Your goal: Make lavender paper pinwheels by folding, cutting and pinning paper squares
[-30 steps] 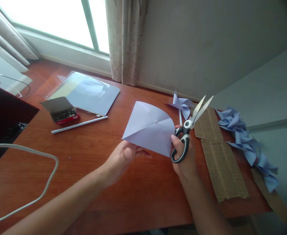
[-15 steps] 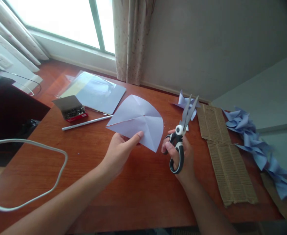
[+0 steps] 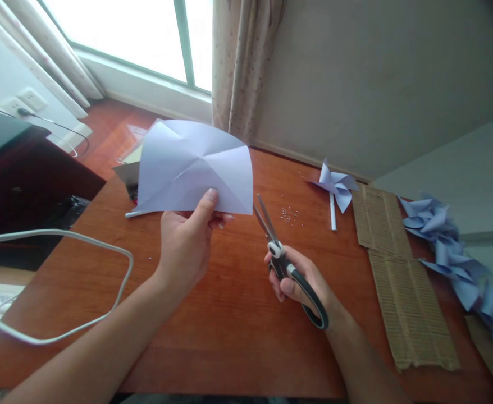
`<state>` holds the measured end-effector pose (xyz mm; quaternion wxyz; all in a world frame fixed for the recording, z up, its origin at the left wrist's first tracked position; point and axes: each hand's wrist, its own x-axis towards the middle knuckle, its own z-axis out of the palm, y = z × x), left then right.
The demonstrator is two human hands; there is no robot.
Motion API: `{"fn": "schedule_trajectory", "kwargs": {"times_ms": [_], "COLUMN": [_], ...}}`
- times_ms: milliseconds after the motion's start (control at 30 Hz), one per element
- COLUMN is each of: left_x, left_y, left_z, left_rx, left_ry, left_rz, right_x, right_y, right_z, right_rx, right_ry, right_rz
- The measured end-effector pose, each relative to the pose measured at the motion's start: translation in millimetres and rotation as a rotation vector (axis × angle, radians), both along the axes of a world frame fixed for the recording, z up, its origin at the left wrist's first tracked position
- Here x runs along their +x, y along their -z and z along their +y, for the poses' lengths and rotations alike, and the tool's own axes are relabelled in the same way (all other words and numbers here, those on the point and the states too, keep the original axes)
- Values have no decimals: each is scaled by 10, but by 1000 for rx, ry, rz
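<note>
A creased sheet of pale purple paper (image 3: 225, 174) is pinched along its lower edge by my left hand (image 3: 187, 238), thumb on top and fingers underneath. Its fold lines cross near the middle, and its far edge bows upward. In my right hand (image 3: 299, 278) is a pair of scissors (image 3: 278, 252) with black and white handles. The blades point up and left, slightly parted, with their tips just beside the paper's lower right corner. Parts of the fingers that pass through the handles are hidden.
A paper pinwheel (image 3: 337, 185) on a white stick lies near the wall, beside tiny scraps (image 3: 291, 215). Corrugated cardboard (image 3: 410, 303) and several more pinwheels (image 3: 457, 247) line the right side. A white cable (image 3: 124, 280) loops at left. The paper partly covers an open small box (image 3: 128, 175).
The paper has been raised and turned, moving left and now covering the plastic-wrapped sheets. The scissors have swung down and left, their tips coming near the paper's corner. The view has shifted slightly.
</note>
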<state>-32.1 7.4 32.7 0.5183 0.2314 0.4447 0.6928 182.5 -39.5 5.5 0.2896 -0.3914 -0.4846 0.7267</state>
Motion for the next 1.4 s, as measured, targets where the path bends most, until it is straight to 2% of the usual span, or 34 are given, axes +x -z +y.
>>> {"fn": "schedule_trajectory", "kwargs": {"times_ms": [167, 367, 767, 1100, 1400], "left_x": [47, 65, 57, 50, 62], "left_y": [66, 124, 181, 180, 144], "left_z": [-43, -81, -97, -86, -99], "left_rx": [-36, -50, -66, -81, -60], "left_ry": [75, 60, 166, 159, 110], "left_rz": [80, 205, 297, 300, 384], "right_x": [-9, -23, -20, -12, -11], "right_y": [-1, -42, -52, -61, -80], "right_z": [-8, -17, -36, -37, -31], "right_rx": [-10, -21, -35, -38, -29], "right_ry": [-16, -11, 5, -6, -7], "right_rz": [22, 38, 9, 38, 36]}}
